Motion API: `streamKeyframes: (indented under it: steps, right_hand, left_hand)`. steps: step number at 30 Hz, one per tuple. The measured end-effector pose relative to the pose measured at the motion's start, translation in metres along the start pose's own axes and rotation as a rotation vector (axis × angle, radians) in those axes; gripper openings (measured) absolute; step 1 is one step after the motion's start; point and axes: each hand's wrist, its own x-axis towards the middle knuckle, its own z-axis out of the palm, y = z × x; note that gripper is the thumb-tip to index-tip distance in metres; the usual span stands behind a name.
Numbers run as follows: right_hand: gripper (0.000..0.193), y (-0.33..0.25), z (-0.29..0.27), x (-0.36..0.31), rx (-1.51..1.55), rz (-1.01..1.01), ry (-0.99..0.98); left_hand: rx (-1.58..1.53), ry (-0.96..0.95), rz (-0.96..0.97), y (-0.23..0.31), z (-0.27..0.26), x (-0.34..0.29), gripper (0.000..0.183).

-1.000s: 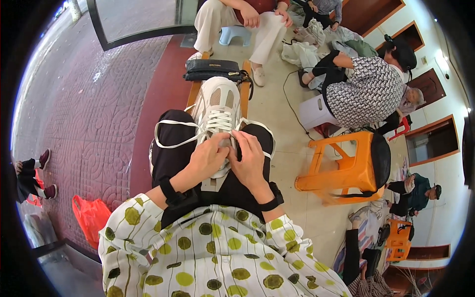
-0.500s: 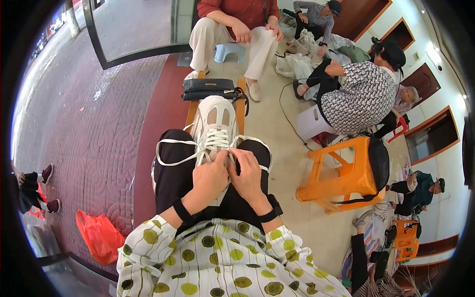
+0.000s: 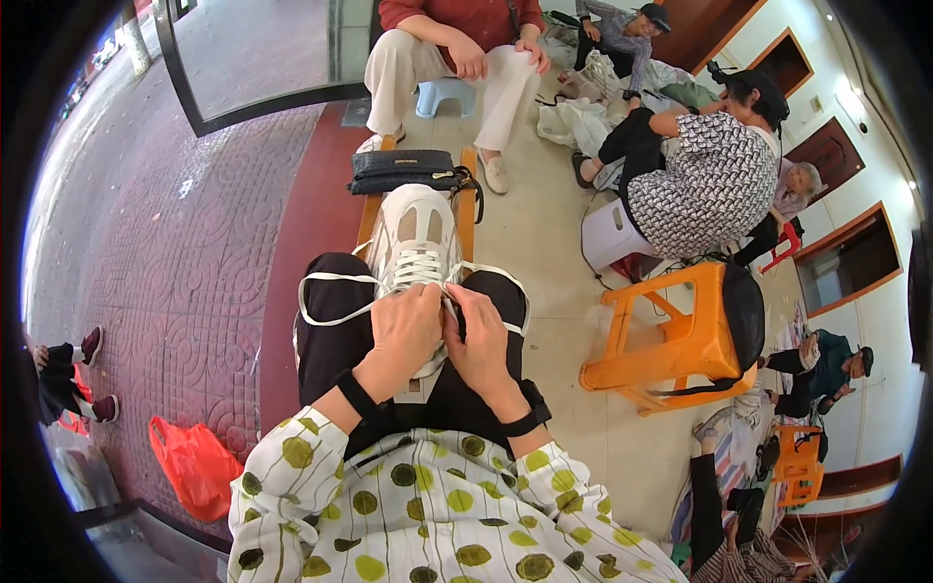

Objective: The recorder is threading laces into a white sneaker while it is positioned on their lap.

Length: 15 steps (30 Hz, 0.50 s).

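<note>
A white and beige sneaker [image 3: 416, 216] rests between my knees, its toe pointing away from me. White shoelace [image 3: 418, 267] crosses its front in several rows, and loose loops of it spread over both dark trouser legs. At the upper eyelets my left hand [image 3: 403, 328] is closed, its fingertips bent into the shoe's opening and mostly hidden. Close against it, my right hand [image 3: 478, 340] pinches at the right edge of the lacing with thumb and forefinger. The lace end between the fingers is too small to see clearly.
A black pouch [image 3: 400, 170] lies across a wooden stand [image 3: 468, 204] beyond the shoe. An orange stool [image 3: 671, 335] stands to the right. On the left is a red plastic bag [image 3: 197, 466]. Other people sit ahead and to the right, one facing me on a blue stool [image 3: 445, 99].
My left hand has shifted slightly up and turned over the lacing, covering more of the upper rows. The right hand stays at the right edge, and the view has moved a little.
</note>
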Motion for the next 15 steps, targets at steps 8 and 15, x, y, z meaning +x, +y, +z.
streamKeyframes:
  steps: [8, 15]
  right_hand:
    - [0.042, 0.0, -0.001, 0.0, 0.007, 0.02, 0.013]
    - [0.043, -0.001, -0.003, 0.001, -0.003, 0.025, -0.002]
  left_hand:
    - [-0.028, 0.074, 0.04, -0.003, 0.011, 0.003, 0.006]
    - [-0.032, 0.129, 0.017, 0.002, 0.013, 0.008, 0.008]
